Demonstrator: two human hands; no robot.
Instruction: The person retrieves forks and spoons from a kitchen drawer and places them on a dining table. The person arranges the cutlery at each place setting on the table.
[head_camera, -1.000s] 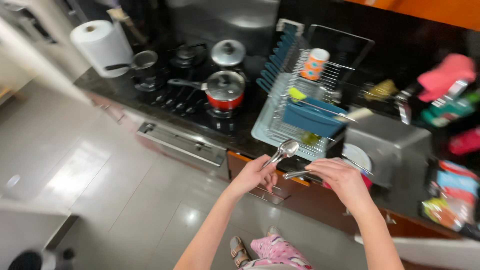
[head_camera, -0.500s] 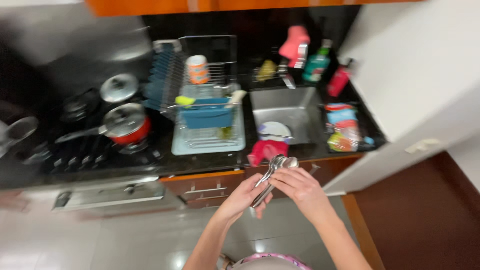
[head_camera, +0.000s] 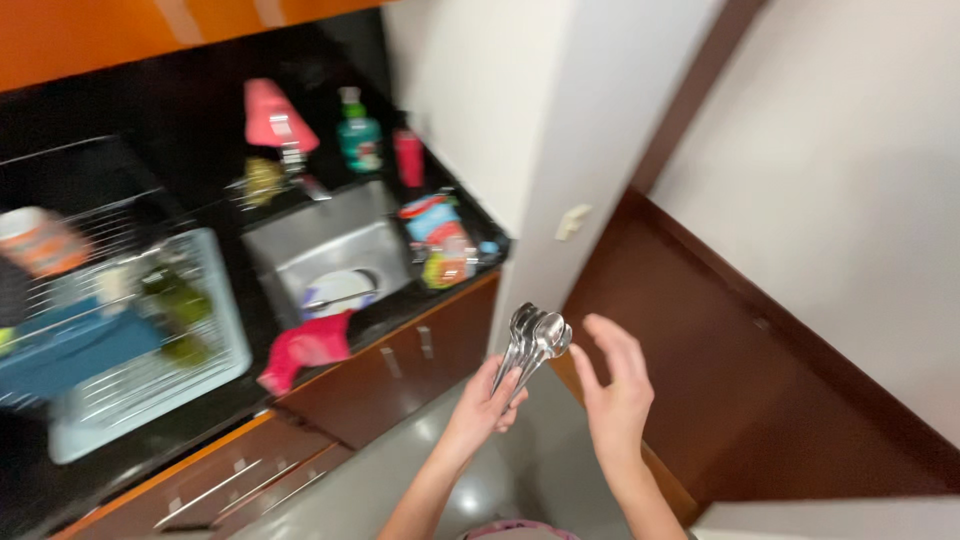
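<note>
Near the bottom centre of the view, a bunch of metal spoons (head_camera: 533, 343) is being held upright by the left hand (head_camera: 487, 402). The handles are being gripped in closed fingers, and the bowls are fanned out above the fist. The right hand (head_camera: 612, 392) is being held open just beside the bowls, palm turned toward them, fingers spread; nothing is being gripped by it, and contact with the spoons cannot be confirmed.

The bunch is being carried over the floor (head_camera: 420, 480), in front of the brown cabinet doors (head_camera: 400, 365) and well apart from the counter. To the far left, a steel sink (head_camera: 300, 245) with a white plate (head_camera: 340, 293) inside is being shown, with a red cloth (head_camera: 305, 350) draped over the near counter edge. A dish rack (head_camera: 120, 330) is standing to the left of the sink. Bottles (head_camera: 358, 135) are lined up behind the sink, though blur is obscuring detail.

The spoons are judged to be stiff, light singly but of some weight as a bunch, and smooth enough to slide against one another. A hold around the handles, close under the bowls, is judged most secure. If the grip is being loosened, individual spoons are likely to slip downward out of the bunch.
</note>
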